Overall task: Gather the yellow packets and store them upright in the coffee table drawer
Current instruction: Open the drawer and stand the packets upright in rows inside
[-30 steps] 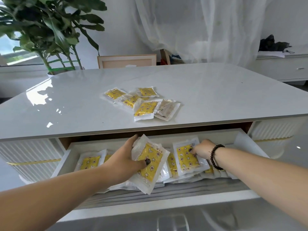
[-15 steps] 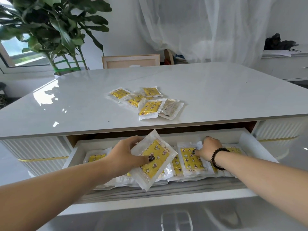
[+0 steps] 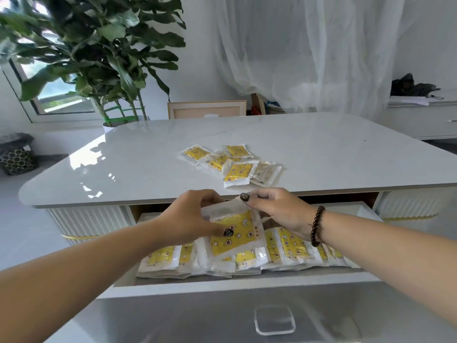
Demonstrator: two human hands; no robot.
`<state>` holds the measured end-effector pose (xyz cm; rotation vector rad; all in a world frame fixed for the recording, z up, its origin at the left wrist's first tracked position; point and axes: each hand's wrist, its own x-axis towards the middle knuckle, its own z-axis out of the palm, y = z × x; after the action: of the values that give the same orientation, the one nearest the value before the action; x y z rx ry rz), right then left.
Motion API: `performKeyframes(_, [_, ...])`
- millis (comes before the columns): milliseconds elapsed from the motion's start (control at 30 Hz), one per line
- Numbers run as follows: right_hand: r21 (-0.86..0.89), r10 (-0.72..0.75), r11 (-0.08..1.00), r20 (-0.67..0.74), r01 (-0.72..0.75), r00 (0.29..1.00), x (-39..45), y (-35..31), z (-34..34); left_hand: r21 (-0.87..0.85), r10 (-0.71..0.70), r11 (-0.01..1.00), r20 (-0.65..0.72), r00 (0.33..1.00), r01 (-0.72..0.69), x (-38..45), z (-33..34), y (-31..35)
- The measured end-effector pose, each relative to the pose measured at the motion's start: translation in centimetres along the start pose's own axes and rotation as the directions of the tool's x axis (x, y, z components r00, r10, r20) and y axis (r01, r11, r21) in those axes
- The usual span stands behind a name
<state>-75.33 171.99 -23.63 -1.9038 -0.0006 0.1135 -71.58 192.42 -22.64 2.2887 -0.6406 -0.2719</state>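
Yellow packet (image 3: 233, 232) held above the open drawer (image 3: 222, 284): left hand (image 3: 191, 219) fingers grip its 9 o'clock edge, right hand (image 3: 277, 210) fingers pinch the top seal. Judged light, limp, slippery film; grip the sealed edges.

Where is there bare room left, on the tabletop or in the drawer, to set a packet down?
The coffee table top is bare left, right and behind the loose packets. In the drawer, the far right corner shows bare wall. It is crowded mid-drawer, where both the left hand and right hand hold one packet over the packed row.
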Motion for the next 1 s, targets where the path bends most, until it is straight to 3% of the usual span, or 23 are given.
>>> performKeyframes(133, [-0.074,-0.074,0.994,0.016,0.075,0.997,-0.3,-1.8,0.8,-0.013,-0.018,1.000,-0.165,0.986,0.016,-0.9,-2.0,0.1])
performKeyframes(233, [-0.081,-0.060,0.995,0.059,0.065,0.996,-0.2,-2.7,1.6,-0.234,-0.147,0.969,-0.261,0.954,0.085,-1.1,-2.7,-0.5])
performKeyframes(367, [-0.037,0.004,0.999,0.172,0.002,0.985,0.0,-3.0,3.0,-0.533,-0.288,0.836,-0.219,0.932,0.133,-1.2,-2.8,-1.2])
performKeyframes(567, [-0.105,0.074,0.993,0.214,-0.053,0.974,1.0,-2.5,6.3,-0.574,-0.344,0.806,-0.257,0.903,0.144,-0.8,-2.1,-2.0])
performKeyframes(700, [0.071,0.141,0.985,0.203,-0.159,0.969,1.9,-1.6,8.0,-0.619,-0.413,0.757,-0.203,0.888,0.211,0.0,-1.7,-3.7])
performKeyframes(833, [0.111,0.240,0.957,0.214,-0.267,0.947,2.7,0.9,9.3,-0.607,-0.486,0.735,-0.159,0.859,0.303,0.6,-1.3,-6.0])
performKeyframes(1000, [0.150,0.394,0.901,0.112,-0.408,0.912,5.3,4.5,10.3,-0.707,-0.600,0.545,0.046,0.799,0.450,1.0,-0.8,-9.0])
